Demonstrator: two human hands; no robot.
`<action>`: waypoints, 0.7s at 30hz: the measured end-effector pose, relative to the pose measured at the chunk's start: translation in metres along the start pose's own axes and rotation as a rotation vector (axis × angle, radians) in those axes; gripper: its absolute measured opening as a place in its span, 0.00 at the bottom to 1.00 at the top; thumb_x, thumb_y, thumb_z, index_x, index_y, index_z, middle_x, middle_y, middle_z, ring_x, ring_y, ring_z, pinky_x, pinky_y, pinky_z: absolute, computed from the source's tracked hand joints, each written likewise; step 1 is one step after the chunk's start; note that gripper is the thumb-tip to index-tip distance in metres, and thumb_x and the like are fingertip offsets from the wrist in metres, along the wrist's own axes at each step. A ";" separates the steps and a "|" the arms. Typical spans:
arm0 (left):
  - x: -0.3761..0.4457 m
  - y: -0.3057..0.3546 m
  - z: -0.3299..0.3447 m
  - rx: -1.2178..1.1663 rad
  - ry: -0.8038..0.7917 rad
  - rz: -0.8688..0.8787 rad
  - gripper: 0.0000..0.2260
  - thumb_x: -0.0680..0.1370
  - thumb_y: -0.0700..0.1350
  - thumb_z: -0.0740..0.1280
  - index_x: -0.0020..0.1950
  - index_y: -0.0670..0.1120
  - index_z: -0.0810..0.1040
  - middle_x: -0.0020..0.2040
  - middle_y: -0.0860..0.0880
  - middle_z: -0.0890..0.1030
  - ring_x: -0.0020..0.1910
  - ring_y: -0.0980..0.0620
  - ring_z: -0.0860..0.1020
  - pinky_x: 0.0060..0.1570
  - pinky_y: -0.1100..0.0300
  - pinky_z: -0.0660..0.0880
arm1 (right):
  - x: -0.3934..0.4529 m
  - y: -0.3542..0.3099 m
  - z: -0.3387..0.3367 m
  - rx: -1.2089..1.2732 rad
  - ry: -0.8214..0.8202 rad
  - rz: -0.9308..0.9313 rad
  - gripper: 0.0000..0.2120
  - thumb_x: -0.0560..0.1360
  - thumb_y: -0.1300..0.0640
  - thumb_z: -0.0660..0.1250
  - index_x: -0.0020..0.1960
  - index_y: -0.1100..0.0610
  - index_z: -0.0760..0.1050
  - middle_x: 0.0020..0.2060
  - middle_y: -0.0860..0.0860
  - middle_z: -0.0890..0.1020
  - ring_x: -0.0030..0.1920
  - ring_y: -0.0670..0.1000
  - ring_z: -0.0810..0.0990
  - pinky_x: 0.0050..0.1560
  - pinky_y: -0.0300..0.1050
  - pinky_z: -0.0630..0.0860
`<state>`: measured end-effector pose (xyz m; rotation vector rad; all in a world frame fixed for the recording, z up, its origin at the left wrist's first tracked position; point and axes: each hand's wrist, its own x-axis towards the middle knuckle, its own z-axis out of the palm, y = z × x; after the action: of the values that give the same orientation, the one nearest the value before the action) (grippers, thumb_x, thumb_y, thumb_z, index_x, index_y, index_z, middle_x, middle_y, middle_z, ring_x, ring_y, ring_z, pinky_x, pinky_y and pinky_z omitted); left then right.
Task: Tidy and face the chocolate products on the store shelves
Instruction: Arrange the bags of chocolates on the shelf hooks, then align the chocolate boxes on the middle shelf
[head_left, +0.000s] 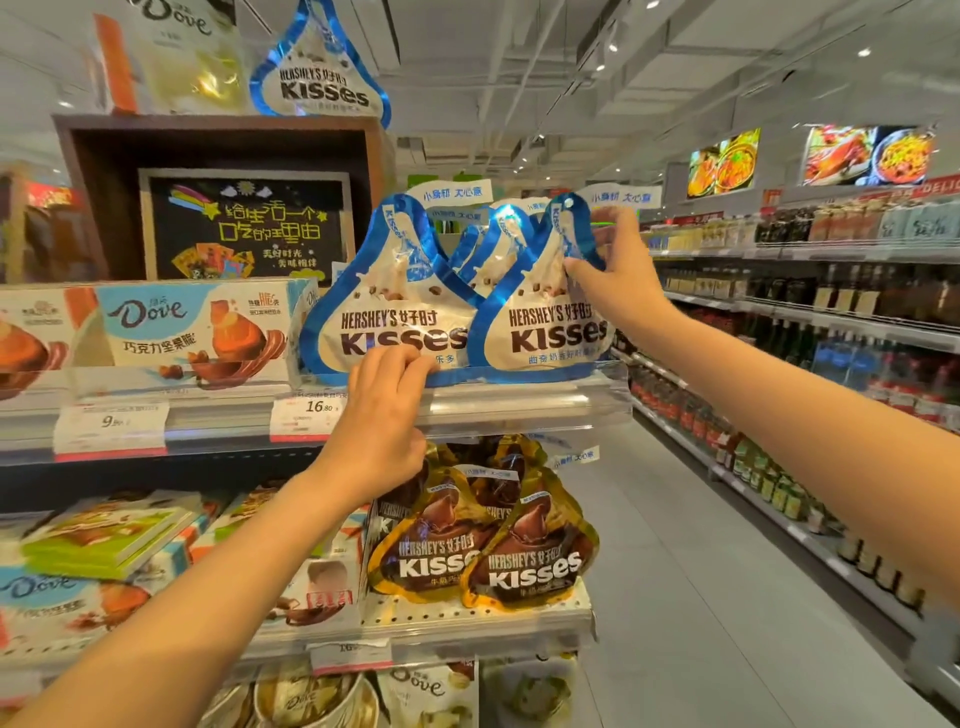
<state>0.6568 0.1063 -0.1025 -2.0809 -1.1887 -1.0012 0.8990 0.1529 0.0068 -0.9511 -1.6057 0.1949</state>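
The left hand grips the left blue bag's base, the right hand pinches the right blue bag's top on the upper shelf; fronts face out, the gold bags below seem untouched.

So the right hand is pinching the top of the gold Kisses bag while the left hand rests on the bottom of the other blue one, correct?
Not quite. In the head view the right hand pinches the top of a blue-and-white Kisses bag, not a gold one. The gold Kisses bags sit untouched on the shelf below. The left hand is as you said.
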 end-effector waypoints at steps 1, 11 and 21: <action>0.000 0.000 0.000 0.005 0.004 -0.001 0.28 0.60 0.29 0.69 0.59 0.39 0.71 0.53 0.44 0.70 0.55 0.47 0.64 0.56 0.55 0.63 | -0.002 0.003 -0.001 0.006 0.028 -0.009 0.21 0.75 0.63 0.65 0.65 0.58 0.62 0.56 0.49 0.72 0.56 0.48 0.74 0.54 0.38 0.74; -0.001 0.000 0.000 0.031 0.005 0.013 0.29 0.60 0.30 0.69 0.60 0.39 0.70 0.55 0.43 0.70 0.56 0.47 0.63 0.59 0.55 0.61 | -0.027 0.017 0.001 -0.013 0.098 -0.074 0.30 0.74 0.55 0.69 0.72 0.58 0.60 0.67 0.50 0.69 0.64 0.43 0.67 0.58 0.29 0.62; -0.033 -0.010 -0.016 0.141 0.035 0.179 0.27 0.70 0.41 0.69 0.67 0.41 0.66 0.65 0.42 0.68 0.65 0.43 0.67 0.67 0.46 0.63 | -0.070 0.009 0.009 -0.151 0.363 -0.602 0.14 0.72 0.61 0.67 0.55 0.66 0.71 0.53 0.63 0.74 0.57 0.54 0.69 0.61 0.43 0.66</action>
<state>0.6317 0.0837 -0.1190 -2.0100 -1.0053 -0.8425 0.8923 0.1157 -0.0535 -0.5364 -1.5047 -0.4938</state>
